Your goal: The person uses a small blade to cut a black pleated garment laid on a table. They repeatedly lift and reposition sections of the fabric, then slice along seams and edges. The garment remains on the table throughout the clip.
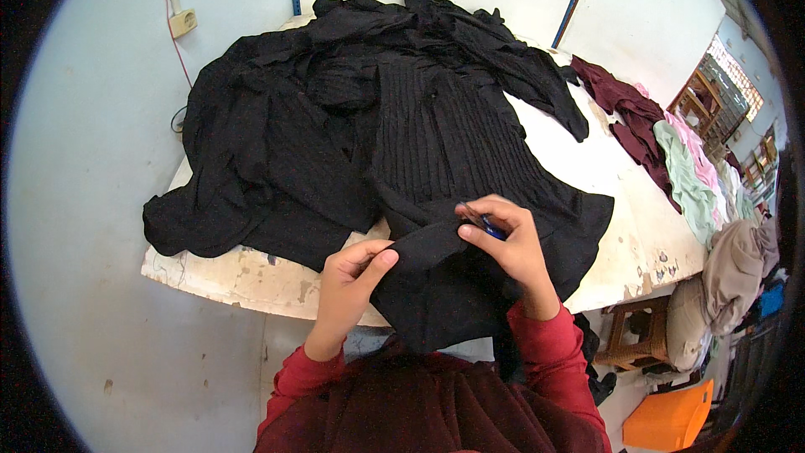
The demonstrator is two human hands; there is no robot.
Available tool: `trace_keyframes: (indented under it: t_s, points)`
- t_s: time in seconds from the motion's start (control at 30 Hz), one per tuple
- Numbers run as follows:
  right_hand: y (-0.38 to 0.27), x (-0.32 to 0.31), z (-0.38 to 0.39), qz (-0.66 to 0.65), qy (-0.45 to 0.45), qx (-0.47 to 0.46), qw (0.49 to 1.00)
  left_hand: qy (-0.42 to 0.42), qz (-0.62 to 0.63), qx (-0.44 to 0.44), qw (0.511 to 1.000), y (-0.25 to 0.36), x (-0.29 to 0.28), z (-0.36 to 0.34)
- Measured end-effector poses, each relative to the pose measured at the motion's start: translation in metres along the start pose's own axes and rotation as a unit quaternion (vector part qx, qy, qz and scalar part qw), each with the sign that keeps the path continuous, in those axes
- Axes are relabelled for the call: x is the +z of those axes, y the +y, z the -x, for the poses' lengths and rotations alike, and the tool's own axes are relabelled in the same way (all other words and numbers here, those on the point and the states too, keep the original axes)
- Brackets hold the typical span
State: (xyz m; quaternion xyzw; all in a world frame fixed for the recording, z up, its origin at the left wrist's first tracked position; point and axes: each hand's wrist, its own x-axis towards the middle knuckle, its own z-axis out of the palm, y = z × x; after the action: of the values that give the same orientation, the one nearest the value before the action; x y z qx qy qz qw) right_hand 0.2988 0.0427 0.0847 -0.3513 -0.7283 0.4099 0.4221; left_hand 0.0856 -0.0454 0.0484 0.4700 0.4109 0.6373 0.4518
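A large black garment (pixel 444 143) with a pleated panel lies bunched over the table, and its near part hangs over the front edge. My left hand (pixel 352 278) is closed, pinching the fabric's edge between thumb and fingers. To its right, my right hand (pixel 516 243) grips small thread snips (pixel 488 226) with a blue handle. The snips' dark tip and my right fingertips are at the same raised strip of cloth. Whether the blades touch a thread cannot be made out.
Under the garment is a worn white table (pixel 646 226) with a chipped edge. Maroon cloth (pixel 629 109) and pale green cloth (pixel 686 172) lie along its right side. A brown stool (pixel 633 334) and an orange bin (pixel 668 416) stand lower right. Walls rise left and behind.
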Motion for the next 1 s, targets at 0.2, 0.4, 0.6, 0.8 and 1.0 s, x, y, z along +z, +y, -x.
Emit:
trace_keyframes:
  t_s: [0.2,0.4,0.6,0.8,1.0]
  points:
    - [-0.042,-0.002,0.005,0.028,-0.022,-0.07,0.997,0.014,-0.062,0.015,0.998,-0.005,0.004,0.003]
    - [-0.025,0.025,-0.001,0.068,-0.11,-0.173,0.976,0.016,-0.212,0.197,0.957,0.002,0.014,0.0]
    - [0.005,0.027,0.009,0.133,0.064,-0.172,0.974,0.086,-0.301,0.413,0.855,-0.009,0.002,0.002]
    - [0.03,0.02,0.019,0.103,0.225,-0.195,0.949,0.093,-0.271,0.449,0.846,-0.013,-0.002,0.004]
    - [0.026,0.025,0.018,0.08,0.287,-0.23,0.926,0.119,-0.283,0.457,0.835,-0.012,-0.007,0.005]
